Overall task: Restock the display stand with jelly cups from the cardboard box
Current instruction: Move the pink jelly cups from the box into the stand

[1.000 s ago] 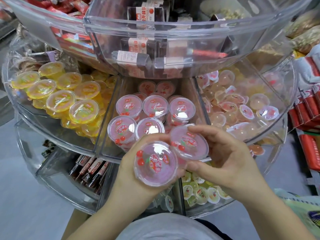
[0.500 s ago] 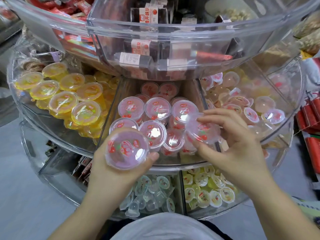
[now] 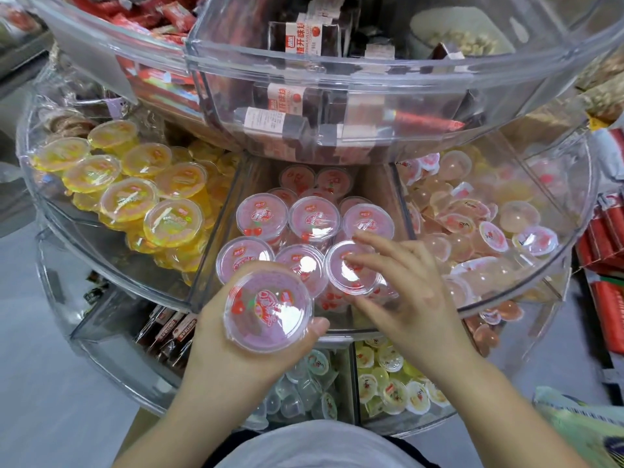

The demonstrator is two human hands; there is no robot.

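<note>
My left hand [image 3: 236,346] grips a pink jelly cup [image 3: 268,307] from below, its lid facing up, just in front of the clear display stand [image 3: 526,288]. My right hand [image 3: 412,298] hovers with straight, relaxed fingers over the front right of the middle compartment [image 3: 216,244], its fingertips at a pink cup [image 3: 347,268] that lies there. Several more pink jelly cups [image 3: 314,217] fill that compartment in rows. The cardboard box is not in view.
Yellow jelly cups [image 3: 128,201] fill the compartment on the left, small pale jellies [image 3: 472,228] the one on the right. An upper tier [image 3: 337,82] of wrapped bars overhangs the back. A lower tier holds small cups [image 3: 391,383]. Red packets [image 3: 604,251] stand at the right.
My right hand has set its pink cup down in the middle compartment and let go of it. My left hand has moved its cup slightly right and toward the stand.
</note>
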